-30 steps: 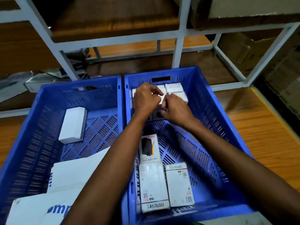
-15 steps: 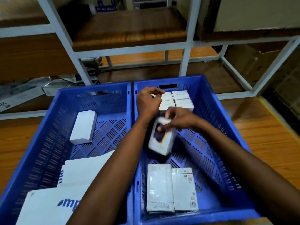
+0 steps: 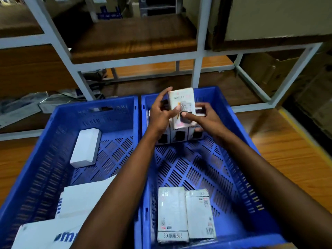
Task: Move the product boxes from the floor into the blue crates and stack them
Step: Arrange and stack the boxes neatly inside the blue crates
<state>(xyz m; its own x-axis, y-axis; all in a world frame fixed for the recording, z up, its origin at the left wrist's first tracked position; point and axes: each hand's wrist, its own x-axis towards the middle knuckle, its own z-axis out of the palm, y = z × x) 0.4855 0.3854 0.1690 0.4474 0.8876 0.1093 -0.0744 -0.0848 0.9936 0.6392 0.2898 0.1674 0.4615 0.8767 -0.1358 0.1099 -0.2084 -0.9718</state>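
Left grip [image 3: 161, 115] and right grip [image 3: 206, 119]: both hold one product box [image 3: 181, 105]. Left fingers are curled round its left edge with the thumb on the printed face. The right thumb presses the lower face, its fingers behind. The box is upright, raised just above the far end of the right crate [image 3: 248, 177], touching nothing but the two grips.

Progress (judgement): partway.
- Standing row of boxes [image 3: 179, 137] is packed against the far wall of the right crate, directly under the held box. It looks headed onto or beside that row.
- Two flat boxes [image 3: 185, 214] lie side by side at the near end, not yet stacked with the row.
- Left crate [image 3: 36, 168] holds one plain white box [image 3: 86, 148] and large white packs [image 3: 80, 198] near the front corner.
- How many boxes remain on the floor: cannot tell, out of view.

Surroundings: the crates sit side by side, touching, on a wooden floor [image 3: 287, 155]. A white metal rack [image 3: 197, 69] with dark wooden shelves stands behind them. Brown cartons [image 3: 265, 72] are at the right and plastic bags [image 3: 19, 108] at the left under the rack. Light is dim.
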